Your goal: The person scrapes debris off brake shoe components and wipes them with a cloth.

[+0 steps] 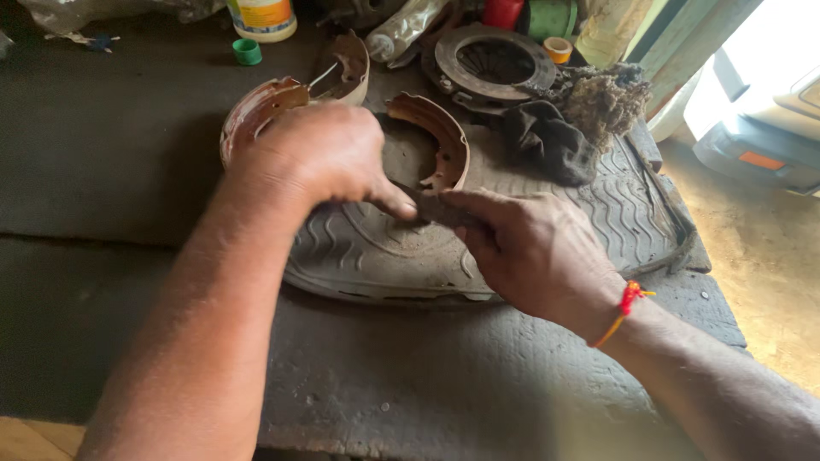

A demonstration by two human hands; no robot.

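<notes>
Both hands, L [320, 158] & R [534, 252], pinch dark strip [440, 207], mostly hidden; L covers brake shoe [256, 107].

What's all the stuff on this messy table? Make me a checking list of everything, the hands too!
Surface: dark, dusty workbench with a ribbed rubber mat on it.
Job's things: small dark flat piece held between both hands; rusty curved brake shoes lie on the mat just behind.
Clutter: round clutch plate, dark rag, tangled fibre wad, green cap, white bottle.
Grippers: left hand and right hand both pinch the piece; red and orange thread on the right wrist.
Cables: nothing seen.
Surroundings: sandy ground and part of a white vehicle at right.
</notes>
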